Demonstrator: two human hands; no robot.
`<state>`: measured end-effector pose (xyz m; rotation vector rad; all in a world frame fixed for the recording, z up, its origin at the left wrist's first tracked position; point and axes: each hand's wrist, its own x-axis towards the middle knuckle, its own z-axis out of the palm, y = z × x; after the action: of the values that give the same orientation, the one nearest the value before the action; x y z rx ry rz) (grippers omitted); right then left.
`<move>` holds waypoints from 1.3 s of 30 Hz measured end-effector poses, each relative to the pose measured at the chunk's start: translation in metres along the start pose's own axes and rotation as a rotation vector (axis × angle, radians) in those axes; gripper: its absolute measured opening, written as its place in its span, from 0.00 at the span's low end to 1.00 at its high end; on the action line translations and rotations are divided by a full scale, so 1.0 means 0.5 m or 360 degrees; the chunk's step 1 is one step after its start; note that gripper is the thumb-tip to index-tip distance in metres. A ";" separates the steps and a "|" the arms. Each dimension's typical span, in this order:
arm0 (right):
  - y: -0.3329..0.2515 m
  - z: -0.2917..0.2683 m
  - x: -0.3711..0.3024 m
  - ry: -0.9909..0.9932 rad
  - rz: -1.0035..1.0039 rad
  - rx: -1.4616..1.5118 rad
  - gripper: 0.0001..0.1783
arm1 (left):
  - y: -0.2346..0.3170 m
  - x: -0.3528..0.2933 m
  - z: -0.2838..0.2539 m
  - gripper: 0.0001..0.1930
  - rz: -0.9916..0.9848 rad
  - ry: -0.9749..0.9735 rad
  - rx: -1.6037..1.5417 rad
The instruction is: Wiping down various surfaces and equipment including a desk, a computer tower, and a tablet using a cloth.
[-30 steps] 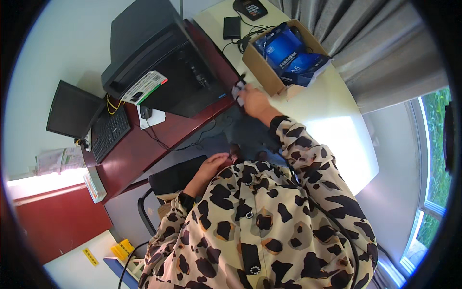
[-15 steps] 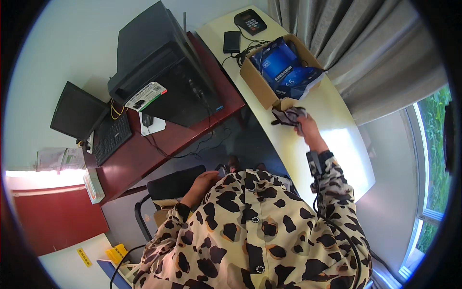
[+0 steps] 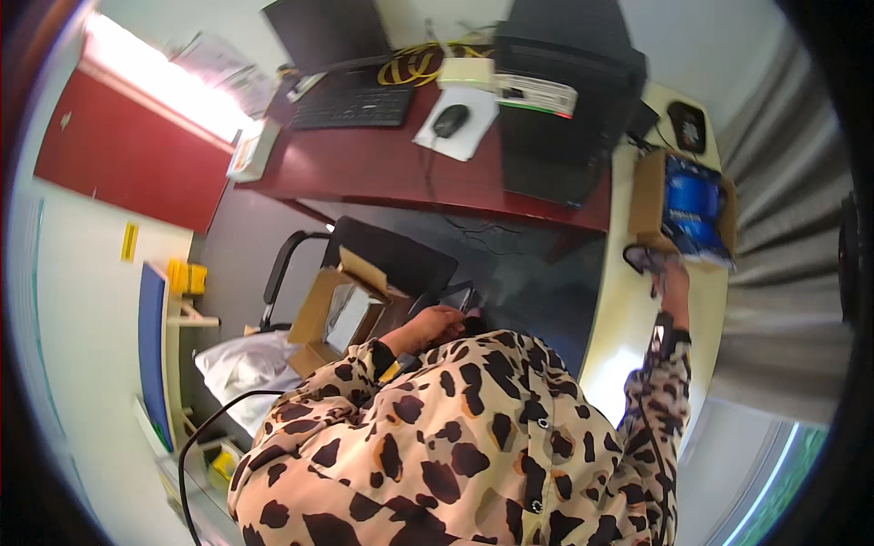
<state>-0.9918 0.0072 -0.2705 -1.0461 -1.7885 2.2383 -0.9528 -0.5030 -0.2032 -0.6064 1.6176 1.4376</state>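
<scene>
My right hand [image 3: 672, 282] is closed on a crumpled grey cloth [image 3: 645, 260] with dark edges. It holds the cloth over the pale table, against the near side of an open cardboard box [image 3: 647, 196]. Blue printed packaging [image 3: 690, 205] fills that box and bulges over its rim. My left hand [image 3: 435, 326] hangs low in front of my body, its fingers loosely curled, with nothing visible in them. A second open cardboard box [image 3: 317, 314] with pale contents is nearest to it, in front of the black chair.
A dark red desk [image 3: 364, 173] carries a monitor [image 3: 328, 35], a keyboard [image 3: 353, 107], a mouse [image 3: 451, 120] on white paper and a big black machine [image 3: 560, 118]. A keypad device [image 3: 687, 126] stands on the pale table [image 3: 619, 337]. The black chair [image 3: 401, 259] and a white bag [image 3: 246, 369] are at left.
My view has swung left, bringing the second box and white bag into sight. The right hand still grips the cloth by the first box; the left hand stays low by my body.
</scene>
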 end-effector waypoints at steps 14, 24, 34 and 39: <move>0.222 0.162 -0.313 -0.0262 0.0934 -0.0172 0.04 | -0.001 -0.015 -0.063 0.10 0.0365 0.0180 -0.0262; 0.099 0.337 -0.240 -0.0578 0.0770 -0.0359 0.06 | -0.042 -0.030 -0.100 0.11 0.0692 0.0297 -0.0071; 0.138 0.482 -0.428 -0.1045 0.0720 -0.0455 0.07 | -0.147 -0.235 -0.192 0.15 0.0755 0.0261 0.0459; 0.232 0.419 -0.447 -0.0885 0.0944 -0.0341 0.06 | -0.166 -0.334 -0.199 0.18 0.0847 0.0226 0.0622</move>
<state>-0.8993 -0.3068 -0.2568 -1.2024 -2.1876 2.9764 -0.8284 -0.6467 -0.1110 -0.0470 2.2134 1.3976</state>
